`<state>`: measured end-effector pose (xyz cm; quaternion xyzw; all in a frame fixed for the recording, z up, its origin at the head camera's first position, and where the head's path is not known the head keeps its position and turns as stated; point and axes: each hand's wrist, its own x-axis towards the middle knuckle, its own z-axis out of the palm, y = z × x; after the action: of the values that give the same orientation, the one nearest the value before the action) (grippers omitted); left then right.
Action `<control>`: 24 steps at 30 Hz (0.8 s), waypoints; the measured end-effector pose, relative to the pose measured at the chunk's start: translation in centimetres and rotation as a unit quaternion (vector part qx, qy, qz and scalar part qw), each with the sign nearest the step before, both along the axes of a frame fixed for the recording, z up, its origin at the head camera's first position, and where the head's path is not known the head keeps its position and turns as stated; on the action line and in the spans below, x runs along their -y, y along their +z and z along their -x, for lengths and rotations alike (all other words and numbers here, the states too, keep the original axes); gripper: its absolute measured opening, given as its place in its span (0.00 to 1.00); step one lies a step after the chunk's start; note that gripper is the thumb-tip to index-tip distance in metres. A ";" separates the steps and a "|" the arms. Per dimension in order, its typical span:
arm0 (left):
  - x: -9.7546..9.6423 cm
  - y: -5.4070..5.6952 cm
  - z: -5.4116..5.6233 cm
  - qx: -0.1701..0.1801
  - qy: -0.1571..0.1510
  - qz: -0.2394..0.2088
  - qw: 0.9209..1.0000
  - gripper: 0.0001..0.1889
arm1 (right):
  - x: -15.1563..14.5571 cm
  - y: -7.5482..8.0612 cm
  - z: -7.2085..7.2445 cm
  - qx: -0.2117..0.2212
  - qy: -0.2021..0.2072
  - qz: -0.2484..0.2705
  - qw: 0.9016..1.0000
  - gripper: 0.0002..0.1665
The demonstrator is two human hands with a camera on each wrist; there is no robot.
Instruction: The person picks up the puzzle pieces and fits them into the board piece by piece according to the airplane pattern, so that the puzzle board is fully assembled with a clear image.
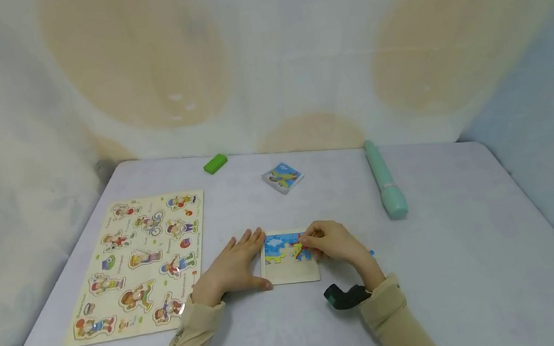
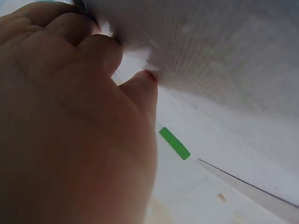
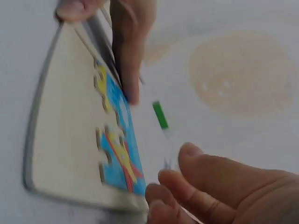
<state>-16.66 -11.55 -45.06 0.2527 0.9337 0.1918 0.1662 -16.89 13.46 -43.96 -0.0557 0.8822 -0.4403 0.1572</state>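
A small wooden jigsaw tray (image 1: 292, 273) lies at the middle front of the table, its far part filled with joined jigsaw pieces (image 1: 274, 246) showing blue sky, yellow and a red-and-yellow plane. My left hand (image 1: 235, 267) rests spread along the tray's left side, thumb at the near corner and fingertips at the far one. Over the tray's far right corner is my right hand (image 1: 332, 241). In the right wrist view its thumb (image 3: 190, 150) and forefinger stand slightly apart with nothing visible between them, while lower fingertips reach the tray's edge.
Left of the tray lies a large picture board (image 1: 143, 260) of cartoon figures. Farther back are a green block (image 1: 215, 163), a small plane picture card (image 1: 283, 177) and a mint-green wand-shaped object (image 1: 386, 181). A bit of blue (image 1: 371, 253) shows beside the right forearm.
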 end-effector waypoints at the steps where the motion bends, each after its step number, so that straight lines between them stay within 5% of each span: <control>1: 0.0 0.0 0.0 -0.002 -0.001 0.001 1.000 0.56 | -0.8 0.1 0.0 -0.001 -0.018 -0.017 1.000 0.13; 5: -0.1 0.0 -0.1 -0.006 -0.004 0.004 1.000 0.56 | -3.3 0.5 -0.1 0.005 -0.052 -0.079 0.995 0.22; 15: -0.1 0.1 0.1 0.002 -0.003 0.002 1.000 0.56 | -3.9 0.0 0.2 -0.008 -0.023 -0.134 0.991 0.25; 24: -0.2 0.4 0.0 0.007 -0.001 0.003 1.000 0.56 | -3.8 -0.2 0.5 -0.023 -0.036 -0.084 0.996 0.17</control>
<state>-16.64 -11.36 -44.64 0.2519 0.9327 0.1908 0.1740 -17.36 17.22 -44.20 -0.0204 0.9210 -0.3686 0.1247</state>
